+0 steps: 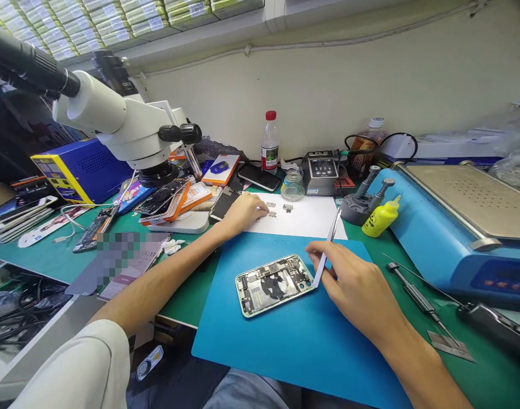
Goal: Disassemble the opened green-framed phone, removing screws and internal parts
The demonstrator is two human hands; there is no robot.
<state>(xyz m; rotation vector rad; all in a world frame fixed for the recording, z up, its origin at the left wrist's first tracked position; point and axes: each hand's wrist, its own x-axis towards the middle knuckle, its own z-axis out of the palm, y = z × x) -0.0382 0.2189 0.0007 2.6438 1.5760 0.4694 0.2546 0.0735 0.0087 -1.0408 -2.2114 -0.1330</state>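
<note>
An opened phone [274, 283] with its inner boards showing lies on a blue work mat [294, 335]. My right hand [349, 284] rests beside the phone's right end, fingers closed on metal tweezers [328, 244] whose tips point at the phone's corner. My left hand [242, 211] reaches to a white sheet of paper [311, 218] behind the mat. Its fingers are pinched at small metal parts [271, 213] lying there. Whether a part is between the fingers is hidden.
A white microscope [127, 128] stands at the left over stacked phones and boxes [170, 199]. At the back are a bottle [270, 142], a glass jar [292, 186] and a soldering station [321, 172]. A yellow bottle [379, 218], blue machine [456, 227] and screwdriver [417, 295] lie right.
</note>
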